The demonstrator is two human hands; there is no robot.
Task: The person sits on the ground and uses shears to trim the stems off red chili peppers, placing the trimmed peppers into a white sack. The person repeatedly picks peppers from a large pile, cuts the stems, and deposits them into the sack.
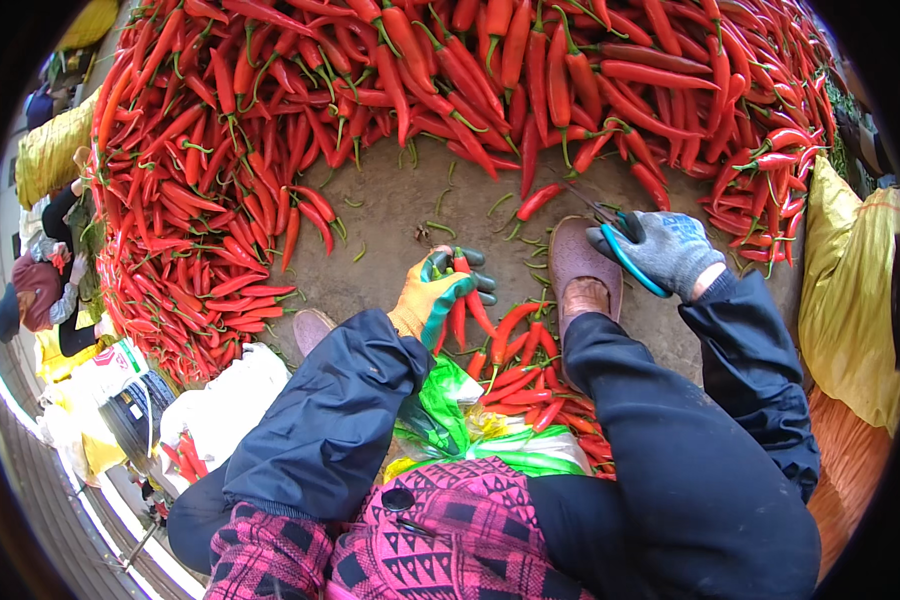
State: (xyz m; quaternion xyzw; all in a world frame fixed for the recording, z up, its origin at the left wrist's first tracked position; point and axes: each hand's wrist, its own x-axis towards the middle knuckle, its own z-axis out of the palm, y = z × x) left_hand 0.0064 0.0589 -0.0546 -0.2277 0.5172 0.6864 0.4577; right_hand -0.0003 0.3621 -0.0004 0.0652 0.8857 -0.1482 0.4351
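My left hand (439,289), in an orange and green work glove, holds several red chili peppers (459,315) above the floor between my feet. In a grey coated glove, my right hand (656,247) grips scissors (621,253) with teal handles; their blades point up and left over the tip of my right shoe. How far the blades are parted is hard to see. Loose red chilies (521,337) lie on the floor below my left hand, beside my right leg. Cut green stems (441,228) are scattered on the bare concrete ahead of me.
A deep heap of red chilies (330,97) curves around the front and left. Yellow woven sacks (844,300) stand at the right. White bags (225,394) lie at my left. Another person (41,289) sits farther left. Green-and-white plastic (450,420) is between my legs.
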